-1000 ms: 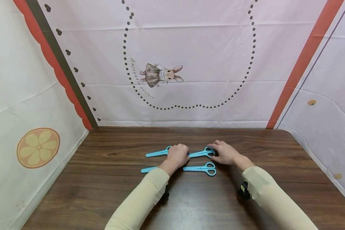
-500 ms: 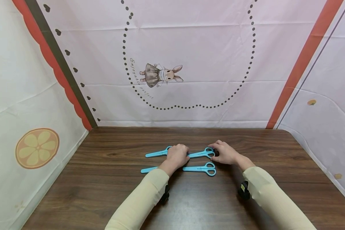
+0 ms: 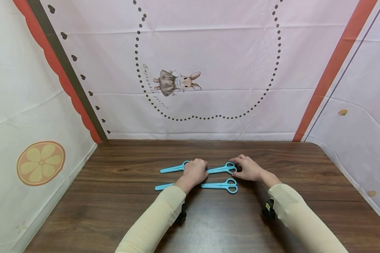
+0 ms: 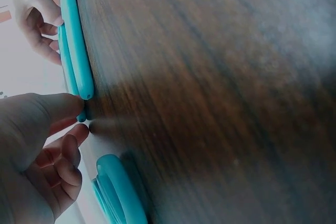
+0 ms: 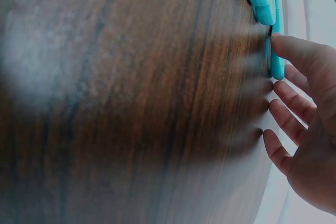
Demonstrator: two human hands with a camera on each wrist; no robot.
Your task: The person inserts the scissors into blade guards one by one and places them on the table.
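Light blue scissors (image 3: 220,169) lie flat at the back right, blades pointing left. My left hand (image 3: 195,171) pinches their blade tip between thumb and fingers. At the other end, my right hand (image 3: 248,168) has its thumb (image 5: 296,48) and fingers on either side of the handle loops. Just in front lies a second pair of scissors (image 3: 218,185), parallel and untouched; its rounded blade end (image 4: 81,72) shows up close in the left wrist view. To the left is another back pair (image 3: 172,169), its handles partly behind my left hand.
A front-left blue blade (image 3: 164,187) sticks out past my left forearm, which hides the rest of it. Everything lies on a dark wood table (image 3: 221,225). A printed cloth (image 3: 209,52) hangs behind the table and along both sides.
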